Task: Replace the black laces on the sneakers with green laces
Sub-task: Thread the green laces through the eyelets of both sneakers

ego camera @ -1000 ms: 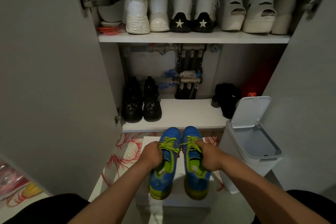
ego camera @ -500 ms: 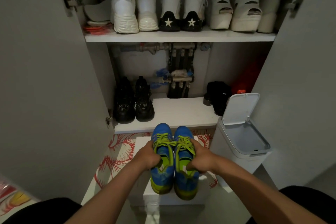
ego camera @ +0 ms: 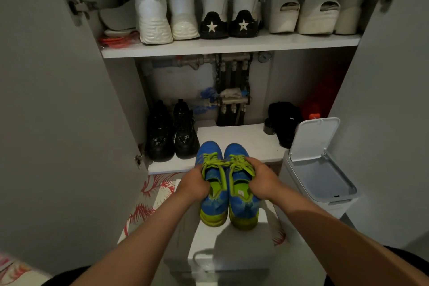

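- Cupboard, both doors open. The lower shelf has a bare stretch between the black boots on its left and a dark item at its right end.
- Bin, lid up, stands just right of the work area, beside the right forearm.
- White box sits on the floor in front of the cupboard, and the sneakers are above it. I cannot tell whether the heels touch it.
- Sneakers: a blue and yellow-green pair held side by side and touching. The toes point at the cupboard and overlap the front edge of the lower shelf in this view.
- Left hand: fingers curled round the outer side of the left shoe at mid-length, a firm hold.
- Right hand: the same on the right shoe, fingers wrapped over its opening.
- Green laces are threaded and tied on both shoes. No black lace is visible.
- Step (judgement): relacing looks finished, and the pair is being stowed.
- Next move (judgement): lift the toes clear of the shelf edge and slide the pair onto the bare stretch right of the boots. Let go only once the soles sit flat.
- Versus 1.0 s ago: the heels were splayed apart then and now lie together. The toes stopped short of the shelf edge then and now reach over it. The grip is unchanged.
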`<control>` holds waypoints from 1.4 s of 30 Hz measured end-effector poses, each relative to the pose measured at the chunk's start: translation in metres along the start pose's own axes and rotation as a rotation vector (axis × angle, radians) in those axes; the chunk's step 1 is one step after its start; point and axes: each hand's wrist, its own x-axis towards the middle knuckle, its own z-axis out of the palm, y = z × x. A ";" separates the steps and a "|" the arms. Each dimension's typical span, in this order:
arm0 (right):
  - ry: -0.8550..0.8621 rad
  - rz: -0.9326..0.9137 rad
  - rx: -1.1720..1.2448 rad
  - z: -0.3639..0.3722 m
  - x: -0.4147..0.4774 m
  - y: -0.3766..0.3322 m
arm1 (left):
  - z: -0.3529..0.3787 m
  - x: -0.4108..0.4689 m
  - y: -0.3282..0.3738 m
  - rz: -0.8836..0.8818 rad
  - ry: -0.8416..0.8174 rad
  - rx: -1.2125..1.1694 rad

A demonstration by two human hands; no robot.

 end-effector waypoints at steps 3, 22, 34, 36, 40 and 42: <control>0.043 -0.039 0.044 -0.011 0.032 -0.007 | -0.013 0.030 0.005 -0.005 0.019 -0.007; 0.158 -0.031 0.217 -0.013 0.208 0.030 | 0.016 0.219 -0.009 -0.016 0.022 -0.170; 0.152 -0.019 -0.072 -0.022 0.181 0.018 | 0.020 0.207 -0.011 0.126 0.088 -0.001; 0.069 -0.079 -0.175 -0.023 0.174 0.017 | 0.019 0.197 -0.004 0.212 0.008 0.078; -0.064 -0.219 -0.245 -0.017 0.159 0.016 | 0.026 0.186 -0.010 0.287 -0.082 0.250; -0.070 -0.276 -0.250 -0.011 0.156 0.025 | 0.031 0.184 -0.019 0.346 -0.080 0.284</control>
